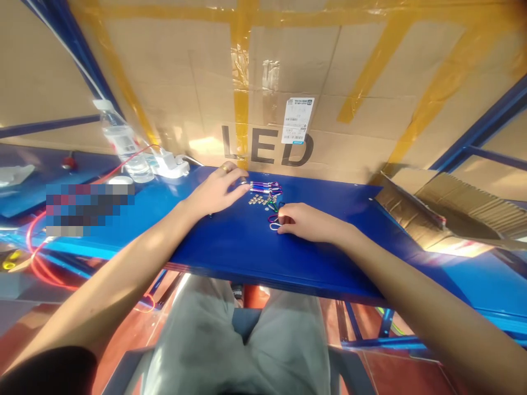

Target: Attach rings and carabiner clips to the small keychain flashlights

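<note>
On the dark blue desk, slim purple-and-blue metallic tubes lie side by side near the back edge, just behind scattered small round silvery discs. The left hand has bent fingers at the tubes' left ends; I cannot tell whether it grips anything. The right hand curls at thin multicoloured cord loops, its hold unclear. Bare surface spans from both hands to the front edge; a tall brown cardboard panel bounds the back.
</note>
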A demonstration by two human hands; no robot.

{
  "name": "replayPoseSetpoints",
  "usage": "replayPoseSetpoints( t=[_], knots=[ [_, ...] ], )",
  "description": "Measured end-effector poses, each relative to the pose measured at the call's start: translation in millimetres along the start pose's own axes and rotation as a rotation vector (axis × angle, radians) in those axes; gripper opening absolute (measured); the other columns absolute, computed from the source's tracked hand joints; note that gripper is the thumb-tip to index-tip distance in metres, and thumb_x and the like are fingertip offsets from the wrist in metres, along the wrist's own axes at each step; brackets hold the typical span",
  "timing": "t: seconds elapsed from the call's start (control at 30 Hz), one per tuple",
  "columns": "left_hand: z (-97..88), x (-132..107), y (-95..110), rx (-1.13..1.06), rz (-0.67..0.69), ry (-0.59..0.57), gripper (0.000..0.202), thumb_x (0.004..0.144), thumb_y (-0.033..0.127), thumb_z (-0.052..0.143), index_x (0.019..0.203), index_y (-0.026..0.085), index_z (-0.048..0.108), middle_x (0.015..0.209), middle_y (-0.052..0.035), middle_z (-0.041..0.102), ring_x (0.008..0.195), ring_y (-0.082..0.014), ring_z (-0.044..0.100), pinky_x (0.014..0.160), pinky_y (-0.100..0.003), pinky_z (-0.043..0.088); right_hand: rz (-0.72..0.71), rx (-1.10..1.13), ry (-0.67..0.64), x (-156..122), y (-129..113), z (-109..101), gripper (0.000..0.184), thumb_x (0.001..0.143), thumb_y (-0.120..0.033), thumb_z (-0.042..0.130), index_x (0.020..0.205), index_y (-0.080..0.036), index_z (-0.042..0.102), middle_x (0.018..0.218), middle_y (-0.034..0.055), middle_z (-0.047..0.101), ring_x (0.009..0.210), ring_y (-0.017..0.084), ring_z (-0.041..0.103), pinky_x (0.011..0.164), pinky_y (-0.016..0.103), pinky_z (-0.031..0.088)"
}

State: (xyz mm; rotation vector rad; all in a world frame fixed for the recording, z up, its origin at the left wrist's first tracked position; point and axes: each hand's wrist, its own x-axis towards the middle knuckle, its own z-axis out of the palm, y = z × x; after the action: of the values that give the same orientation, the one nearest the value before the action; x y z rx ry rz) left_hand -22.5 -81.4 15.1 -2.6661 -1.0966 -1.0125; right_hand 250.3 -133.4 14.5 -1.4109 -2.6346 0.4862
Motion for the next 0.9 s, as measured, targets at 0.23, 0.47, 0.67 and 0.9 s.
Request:
replayPoseSetpoints(
  t=[0.23,0.47,0.67,0.9],
  knots=[
    [17.6,13,7,-0.110,0.090,0.028,0.035,0.100,0.038,0.052,0.123,0.015,0.065,0.117,-0.0133,0.065,0.111,-0.0264,0.062,0.103,-0.041,0.048,0.066,0.045,0.020,5,-2,-7,0.025,0.082,-0.022,0.071,0.065,-0.020,0.053,0.072,0.0037,0.066,0.067,0.019,0.059,0.063,0.031,0.039],
    [35.4,48,4,-0.706,-0.311,0.087,0.019,0.097,0.032,0.059,0.104,0.015,0.066,0.088,-0.0054,0.067,0.080,-0.0165,0.066,0.076,-0.029,0.052,-0.078,0.520,0.140,27,6,-35,0.023,0.088,-0.038,0.069,0.078,-0.021,0.057,0.062,0.0004,0.062,0.054,0.015,0.055,0.056,0.031,0.043],
    [40.0,66,3,-1.471,-0.732,0.093,0.017,0.091,0.001,0.048,0.085,0.011,0.060,0.079,-0.0066,0.065,0.076,-0.0101,0.069,0.075,-0.021,0.054,0.005,0.536,0.387,35,20,-11,0.029,0.091,-0.042,0.063,0.071,-0.021,0.057,0.052,-0.0041,0.048,0.045,0.013,0.047,0.053,0.031,0.040],
    [41.0,41,1,-1.138,-0.718,-0.071,0.016,0.087,0.009,0.067,0.103,0.012,0.065,0.083,-0.0074,0.072,0.053,-0.0080,0.053,0.054,-0.024,0.043,0.019,0.493,0.363,33,17,-2,0.011,0.086,-0.026,0.059,0.086,-0.018,0.066,0.059,-0.0023,0.056,0.052,0.014,0.051,0.055,0.030,0.041]
  ],
)
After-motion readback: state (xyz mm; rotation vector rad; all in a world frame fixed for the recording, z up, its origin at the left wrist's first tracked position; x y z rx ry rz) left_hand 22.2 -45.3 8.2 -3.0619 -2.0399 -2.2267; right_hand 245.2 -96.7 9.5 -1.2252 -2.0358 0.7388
